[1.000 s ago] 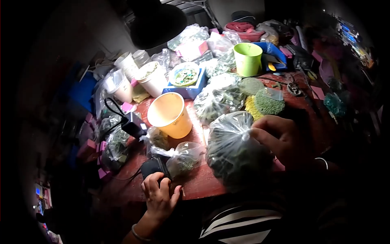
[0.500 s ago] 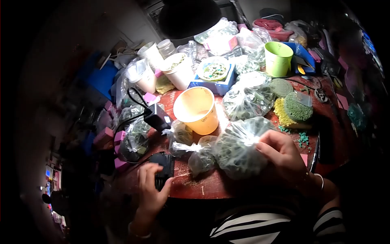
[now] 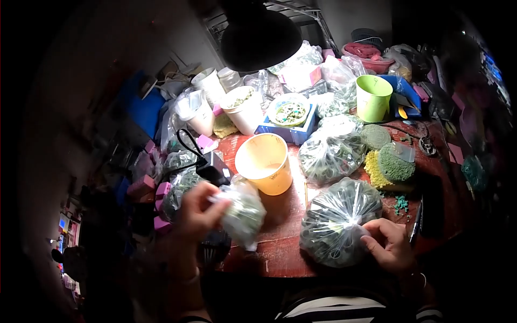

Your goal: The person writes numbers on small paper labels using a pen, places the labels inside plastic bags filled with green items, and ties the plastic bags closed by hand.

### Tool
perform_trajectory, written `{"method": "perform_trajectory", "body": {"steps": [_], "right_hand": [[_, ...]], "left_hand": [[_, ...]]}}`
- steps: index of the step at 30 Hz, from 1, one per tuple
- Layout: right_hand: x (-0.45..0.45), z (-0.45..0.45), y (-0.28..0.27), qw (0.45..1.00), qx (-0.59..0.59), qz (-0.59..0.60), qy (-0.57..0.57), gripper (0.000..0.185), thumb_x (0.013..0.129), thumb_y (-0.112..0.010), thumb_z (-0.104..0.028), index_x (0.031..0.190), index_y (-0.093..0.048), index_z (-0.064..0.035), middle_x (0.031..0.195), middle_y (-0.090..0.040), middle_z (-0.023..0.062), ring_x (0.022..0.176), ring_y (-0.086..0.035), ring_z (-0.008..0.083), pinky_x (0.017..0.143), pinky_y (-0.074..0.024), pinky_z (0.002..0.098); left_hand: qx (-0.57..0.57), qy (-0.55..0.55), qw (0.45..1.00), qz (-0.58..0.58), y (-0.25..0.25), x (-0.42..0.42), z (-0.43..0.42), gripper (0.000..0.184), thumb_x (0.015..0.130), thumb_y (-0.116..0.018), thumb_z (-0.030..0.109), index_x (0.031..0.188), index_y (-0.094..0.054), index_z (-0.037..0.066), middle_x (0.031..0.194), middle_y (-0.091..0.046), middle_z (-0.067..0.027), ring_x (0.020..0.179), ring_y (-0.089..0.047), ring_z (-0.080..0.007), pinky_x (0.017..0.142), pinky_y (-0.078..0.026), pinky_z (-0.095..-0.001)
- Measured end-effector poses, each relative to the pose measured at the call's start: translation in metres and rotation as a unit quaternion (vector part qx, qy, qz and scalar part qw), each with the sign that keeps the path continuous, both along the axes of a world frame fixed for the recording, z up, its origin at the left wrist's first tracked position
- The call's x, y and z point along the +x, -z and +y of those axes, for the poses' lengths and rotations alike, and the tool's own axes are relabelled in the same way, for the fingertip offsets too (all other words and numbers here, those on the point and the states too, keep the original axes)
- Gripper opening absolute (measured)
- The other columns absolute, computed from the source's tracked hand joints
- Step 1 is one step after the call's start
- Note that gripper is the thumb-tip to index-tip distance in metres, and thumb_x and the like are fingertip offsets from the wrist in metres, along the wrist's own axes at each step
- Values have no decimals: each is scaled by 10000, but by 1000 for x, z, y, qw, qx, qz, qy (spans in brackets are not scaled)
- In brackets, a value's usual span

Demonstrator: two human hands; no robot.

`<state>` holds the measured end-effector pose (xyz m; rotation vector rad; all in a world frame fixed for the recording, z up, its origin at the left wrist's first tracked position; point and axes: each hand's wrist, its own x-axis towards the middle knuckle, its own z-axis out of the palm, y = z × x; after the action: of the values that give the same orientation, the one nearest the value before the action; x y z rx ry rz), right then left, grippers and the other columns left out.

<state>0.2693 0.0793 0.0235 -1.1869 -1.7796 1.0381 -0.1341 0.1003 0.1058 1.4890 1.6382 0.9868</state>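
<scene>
Large bag (image 3: 336, 237): clear, rounded, creased, filled grey-green; at the surface's (image 3: 277, 255) near edge, neck pinched in the right hand's (image 3: 392, 245) grip. Small bag (image 3: 243, 212): clear, blurred, pale green within; toward the near left corner, top pinched in the left hand's (image 3: 198, 211) grip.

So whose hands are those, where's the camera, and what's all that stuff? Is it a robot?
No robot here, just a person using two bare hands. The camera is worn on the person's head, so you look forward and down almost as they do. All the pictures come from that one camera.

The left hand pinches a small clear bag, a bit blurry. The right hand pinches the gathered top of a bigger clear bag. The greenish bits inside are hard to make out.

On the red table you can also see an orange cup and a green cup. A dark lamp hangs above.
</scene>
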Motion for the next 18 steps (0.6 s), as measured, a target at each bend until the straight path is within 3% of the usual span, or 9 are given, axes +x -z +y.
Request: {"method": "perform_trajectory", "body": {"steps": [2,4,6,8,10,12,13,15,18], "right_hand": [[1,-1,-2,1000,-1,-5,-1,177,928,-747,-58,1085,-693,7,868,-676,73,695,-608,95,615,-467,245],[3,-2,-5,1000,-12,8,-17,202,929,-754,-76,1103,-688,3,893,-681,76,724,-627,115,626,-486,268],[4,-7,-4,1000,-7,-1,-14,218,928,-758,-82,1115,-685,3,893,-680,83,727,-635,130,631,-493,278],[8,-13,-5,1000,-4,-10,-6,233,926,-761,-88,1126,-682,2,892,-679,90,730,-643,146,637,-500,287],[12,-19,-6,999,8,-37,-26,249,924,-764,-90,1137,-674,2,896,-673,104,738,-649,166,654,-508,291],[17,-26,-2,998,-42,-37,-17,245,922,-768,-97,1126,-672,-1,902,-679,117,757,-668,190,666,-521,305],[20,-28,3,999,-5,-37,-24,236,922,-770,-97,1116,-674,-2,903,-685,118,768,-680,204,668,-526,313],[25,-33,5,999,17,-14,-36,204,924,-768,-92,1085,-682,-2,909,-695,127,789,-704,241,675,-539,330],[36,-39,6,998,-12,-34,-43,181,925,-763,-82,1068,-687,0,907,-693,127,791,-703,238,678,-539,325]], "left_hand": [[77,-136,987,-45,-16,-2,1,129,975,-705,76,1015,-583,67,758,-648,-25,571,-600,-79,484,-481,-227],[165,-146,973,-64,-12,-7,21,132,993,-673,44,1050,-554,49,826,-658,-55,632,-655,-111,552,-558,-253],[173,-88,975,-104,1,-1,50,139,1007,-626,-8,1101,-528,23,914,-661,-86,733,-713,-157,661,-619,-288],[229,-12,973,-30,18,-5,84,137,1015,-603,-35,1122,-526,1,973,-668,-110,807,-736,-186,731,-632,-301],[270,-62,956,90,15,5,108,125,1001,-611,-43,1097,-536,-15,927,-689,-130,793,-741,-198,722,-618,-324],[343,-66,900,261,18,-6,135,114,949,-608,-56,1053,-570,-31,845,-685,-233,772,-716,-386,687,-555,-433],[327,-54,895,299,22,-15,150,70,968,-592,-51,1032,-576,-30,815,-676,-177,720,-708,-283,652,-556,-373],[324,-26,886,330,32,-22,166,29,980,-573,-38,1002,-591,-30,725,-648,-135,590,-668,-198,577,-535,-326],[193,-17,910,366,29,-7,155,147,935,-610,-32,1081,-617,-27,810,-666,-203,737,-689,-349,690,-553,-402]]}}
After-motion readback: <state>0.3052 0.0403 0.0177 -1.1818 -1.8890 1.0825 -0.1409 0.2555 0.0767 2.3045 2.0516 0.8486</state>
